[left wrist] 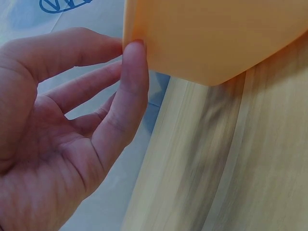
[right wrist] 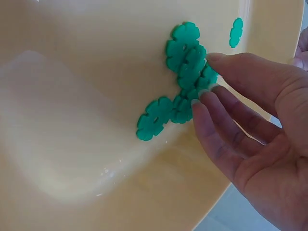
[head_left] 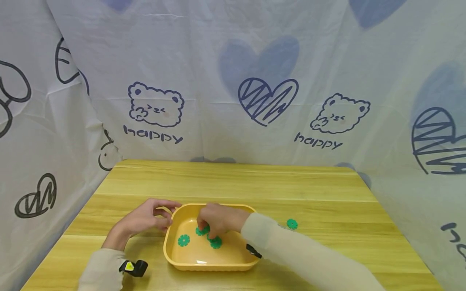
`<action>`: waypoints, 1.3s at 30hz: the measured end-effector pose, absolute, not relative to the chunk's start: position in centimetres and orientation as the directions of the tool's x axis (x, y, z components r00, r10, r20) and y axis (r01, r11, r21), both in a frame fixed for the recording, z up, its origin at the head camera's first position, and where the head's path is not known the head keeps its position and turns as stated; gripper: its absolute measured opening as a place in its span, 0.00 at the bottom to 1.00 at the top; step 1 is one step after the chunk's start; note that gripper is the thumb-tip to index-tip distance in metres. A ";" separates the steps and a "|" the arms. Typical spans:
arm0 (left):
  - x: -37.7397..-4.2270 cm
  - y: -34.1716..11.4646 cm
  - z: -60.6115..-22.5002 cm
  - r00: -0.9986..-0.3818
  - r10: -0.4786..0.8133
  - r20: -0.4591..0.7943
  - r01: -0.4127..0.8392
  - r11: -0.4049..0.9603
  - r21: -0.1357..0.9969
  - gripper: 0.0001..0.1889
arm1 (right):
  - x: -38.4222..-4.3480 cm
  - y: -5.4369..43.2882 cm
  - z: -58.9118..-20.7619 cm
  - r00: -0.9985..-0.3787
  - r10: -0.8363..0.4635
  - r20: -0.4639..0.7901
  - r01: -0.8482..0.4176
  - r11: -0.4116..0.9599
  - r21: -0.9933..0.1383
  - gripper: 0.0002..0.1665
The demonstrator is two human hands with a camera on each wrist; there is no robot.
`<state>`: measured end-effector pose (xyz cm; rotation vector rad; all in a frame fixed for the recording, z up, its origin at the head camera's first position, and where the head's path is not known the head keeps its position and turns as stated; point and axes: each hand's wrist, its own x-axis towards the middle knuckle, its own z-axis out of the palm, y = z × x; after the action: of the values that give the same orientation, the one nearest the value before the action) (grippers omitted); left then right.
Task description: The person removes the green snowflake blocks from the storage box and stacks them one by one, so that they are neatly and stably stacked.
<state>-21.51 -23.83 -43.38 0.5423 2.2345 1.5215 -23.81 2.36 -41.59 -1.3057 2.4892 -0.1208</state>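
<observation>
The yellow, round-cornered plastic tray [head_left: 212, 266], pinched at its left rim by the left hand [head_left: 147, 217], contains green, flower-shaped plastic discs [head_left: 183, 240], which the right hand [head_left: 221, 218], narrow-fingered, its grip unclear, should probably separate by their edges.

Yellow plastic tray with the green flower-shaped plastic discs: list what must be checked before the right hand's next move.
1. Yellow plastic tray upright: ok, opening faces up.
2. Left hand at the tray: ok, touches its far-left corner.
3. Right hand inside the tray: ok, reaches the cluster of green flower-shaped plastic discs.
4. Firm hold on one disc: cannot tell, discs overlap there.
5. Lone green disc inside the tray: ok, apart from the cluster.
6. All discs in the tray: not ok, an outlying green disc lies on the wooden table.
</observation>
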 end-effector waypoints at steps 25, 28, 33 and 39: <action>-21.5 -24.0 -43.4 -0.850 0.516 -0.101 0.100 0.347 0.932 0.32 | -24.0 1.5 -41.9 -0.510 -0.822 -0.253 -0.813 0.557 -0.168 0.08; -21.5 -24.0 -43.4 -0.851 0.516 -0.100 0.105 0.353 0.930 0.32 | -24.0 1.6 -41.9 -0.501 -0.825 -0.263 -0.814 0.552 -0.182 0.15; -21.6 -24.1 -43.5 -0.846 0.525 -0.092 0.114 0.347 0.931 0.31 | -24.0 1.6 -41.8 -0.486 -0.831 -0.270 -0.821 0.540 -0.184 0.15; -21.5 -24.0 -43.4 -0.846 0.526 -0.091 0.113 0.344 0.932 0.31 | -24.1 1.7 -41.7 -0.464 -0.844 -0.268 -0.837 0.517 -0.181 0.13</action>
<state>-21.52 -23.99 -43.42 0.5627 2.2369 1.5062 -24.07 1.67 -41.75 -1.4008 2.4393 -0.0337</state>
